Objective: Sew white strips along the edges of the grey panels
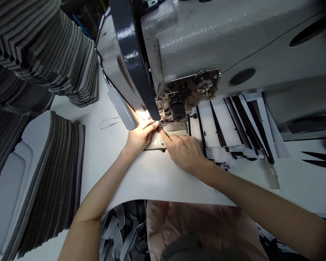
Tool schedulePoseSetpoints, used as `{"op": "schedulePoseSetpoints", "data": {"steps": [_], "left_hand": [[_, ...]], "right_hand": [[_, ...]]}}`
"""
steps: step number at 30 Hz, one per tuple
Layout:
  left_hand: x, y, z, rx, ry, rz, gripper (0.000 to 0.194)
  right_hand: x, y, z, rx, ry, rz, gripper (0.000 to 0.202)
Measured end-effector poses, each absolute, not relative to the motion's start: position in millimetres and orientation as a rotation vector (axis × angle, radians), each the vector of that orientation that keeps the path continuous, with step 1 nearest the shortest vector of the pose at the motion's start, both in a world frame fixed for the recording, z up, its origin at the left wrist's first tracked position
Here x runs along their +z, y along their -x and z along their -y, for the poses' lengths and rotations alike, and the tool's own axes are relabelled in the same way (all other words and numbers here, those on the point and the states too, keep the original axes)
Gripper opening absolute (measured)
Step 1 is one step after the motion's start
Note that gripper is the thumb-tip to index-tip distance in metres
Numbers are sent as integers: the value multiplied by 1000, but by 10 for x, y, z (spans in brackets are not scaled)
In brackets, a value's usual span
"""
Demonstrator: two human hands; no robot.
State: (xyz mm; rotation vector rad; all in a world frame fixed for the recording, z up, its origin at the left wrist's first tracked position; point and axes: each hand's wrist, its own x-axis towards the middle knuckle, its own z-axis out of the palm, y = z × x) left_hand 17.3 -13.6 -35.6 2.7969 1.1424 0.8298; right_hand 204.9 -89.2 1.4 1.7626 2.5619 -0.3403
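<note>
A grey sewing machine (190, 43) stands over the white table, its lamp (122, 107) lighting the needle area. My left hand (141, 137) is left of the presser foot (161, 125), with thumb and fingers pinched together right by it. Whatever they hold is too small to make out. On the other side, my right hand (183, 149) lies palm down on the metal needle plate (154, 144). Its index finger stretches to the presser foot, while the other fingers bend loosely and are partly hidden. I see nothing gripped in it.
Tall stacks of grey padded pieces (51, 54) crowd the left side, with another stack (54, 174) nearer me. Black and white strips (233, 127) lie right of the machine. Dark pointed blades (320, 161) rest at far right. Grey strips (125, 228) hang below the table edge.
</note>
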Motion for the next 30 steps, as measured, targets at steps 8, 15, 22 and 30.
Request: {"op": "schedulePoseSetpoints", "data": {"steps": [8,15,22,30], "left_hand": [[-368,-186,143,854,-2793,-1168,38],[-374,-188,159,871,-2799,-1153,34],[-365,-146,262,816,-2831,-1130,28],[-108,-148,16,263,-2569,-1862,31]], "right_hand": [[-1,-2061,910,-345,-1770,-2570,54],[-35,-2078,917,-316,-1790,-2595,53],[-26,-2079,965,-187,-1792,-2644,46],[-212,-2152,1014,-14,-1700,-2892,36]]}}
